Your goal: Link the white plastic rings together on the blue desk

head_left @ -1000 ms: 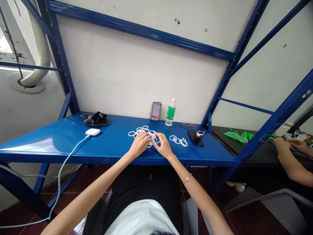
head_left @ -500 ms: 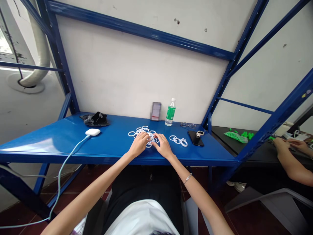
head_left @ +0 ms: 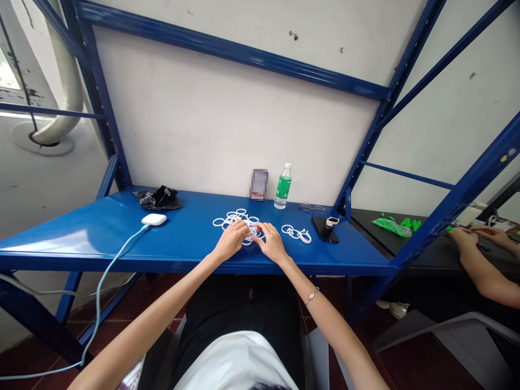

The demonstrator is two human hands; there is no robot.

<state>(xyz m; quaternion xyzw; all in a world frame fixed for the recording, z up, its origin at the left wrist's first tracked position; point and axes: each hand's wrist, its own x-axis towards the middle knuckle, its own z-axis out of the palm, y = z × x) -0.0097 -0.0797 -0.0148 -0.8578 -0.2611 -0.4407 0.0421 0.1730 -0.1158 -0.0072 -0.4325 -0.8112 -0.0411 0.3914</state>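
A heap of white plastic rings [head_left: 233, 218] lies on the blue metal shelf [head_left: 122, 235] in front of me. My left hand [head_left: 230, 240] rests at the heap's near edge with its fingers curled around a ring. My right hand [head_left: 272, 243] meets it from the right, fingertips pinched on the same white ring [head_left: 252, 234] between the two hands. A smaller group of linked white rings [head_left: 296, 233] lies just right of my right hand.
A white charger with cable [head_left: 154, 219], a black crumpled bag [head_left: 159, 197], a small card [head_left: 259, 184], a green-labelled bottle [head_left: 283, 187], glasses [head_left: 312, 208] and a phone with a watch [head_left: 326, 228] sit on the shelf. A co-worker's hands [head_left: 477, 236] handle green parts [head_left: 392, 226] at the right.
My hands have drawn slightly closer together over the ring; the co-worker's hands at the right have shifted a little. Nothing else has moved.
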